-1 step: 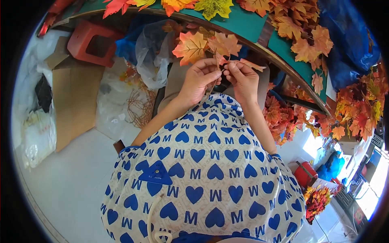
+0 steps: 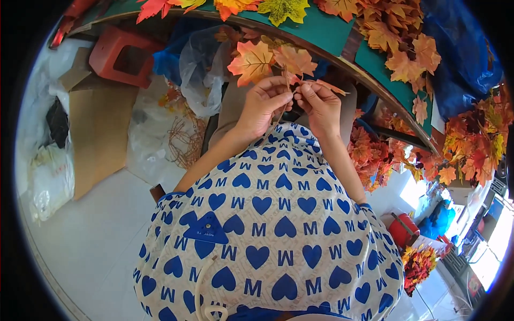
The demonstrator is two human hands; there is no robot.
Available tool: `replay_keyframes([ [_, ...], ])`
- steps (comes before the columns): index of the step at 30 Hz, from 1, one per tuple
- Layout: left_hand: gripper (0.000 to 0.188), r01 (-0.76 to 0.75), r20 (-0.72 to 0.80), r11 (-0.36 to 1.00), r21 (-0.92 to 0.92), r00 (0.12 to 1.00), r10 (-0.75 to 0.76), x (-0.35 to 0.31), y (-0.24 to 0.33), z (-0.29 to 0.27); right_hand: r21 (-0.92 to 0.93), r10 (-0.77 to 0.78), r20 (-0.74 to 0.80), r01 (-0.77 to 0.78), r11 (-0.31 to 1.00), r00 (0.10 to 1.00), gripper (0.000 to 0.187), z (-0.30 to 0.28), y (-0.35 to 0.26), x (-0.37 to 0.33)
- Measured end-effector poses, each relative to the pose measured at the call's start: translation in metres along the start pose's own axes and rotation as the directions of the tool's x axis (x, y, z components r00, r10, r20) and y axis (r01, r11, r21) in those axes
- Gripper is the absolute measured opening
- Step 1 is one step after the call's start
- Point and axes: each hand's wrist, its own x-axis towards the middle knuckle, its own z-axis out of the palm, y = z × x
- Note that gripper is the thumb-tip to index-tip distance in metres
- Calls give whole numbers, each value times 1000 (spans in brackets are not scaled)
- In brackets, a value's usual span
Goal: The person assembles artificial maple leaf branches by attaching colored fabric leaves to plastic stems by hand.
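Above my lap, both hands are brought together at an artificial maple-leaf garland. My left hand [image 2: 262,107] pinches its thin brown stem [image 2: 287,80] between thumb and fingers, and the stem's tail hangs below the hand. An orange-yellow maple leaf [image 2: 252,61] and a paler peach leaf [image 2: 295,60] spread just beyond the fingers. My right hand [image 2: 323,107] is closed, thumb against forefinger, close to the left fingertips. Out of its grip a third, narrow-looking leaf [image 2: 331,86] points right, seen nearly edge-on. The exact joint between the fingertips is too small to make out.
A green-topped table [image 2: 300,35] curves ahead, with loose leaves and a leaf pile [image 2: 391,27] on it. Left stand a red plastic stool [image 2: 101,56], cardboard [image 2: 99,139], a clear bag [image 2: 201,80] and tangled brown stems [image 2: 184,140]. More leaf garlands [image 2: 369,155] hang right.
The leaf at my right hand has turned more edge-on and looks narrower. Both hands stay in nearly the same place, still closed.
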Motion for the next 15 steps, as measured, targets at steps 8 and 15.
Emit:
replay_keyframes([
  [8, 28, -50, 4, 998, -43, 999, 51, 5, -1, -3, 85, 39, 15, -40, 996, 999, 11, 2, 12, 0],
  [15, 26, -45, -12, 999, -8, 999, 45, 5, -2, -2, 90, 87, 35, -89, 992, 996, 12, 1, 15, 1],
])
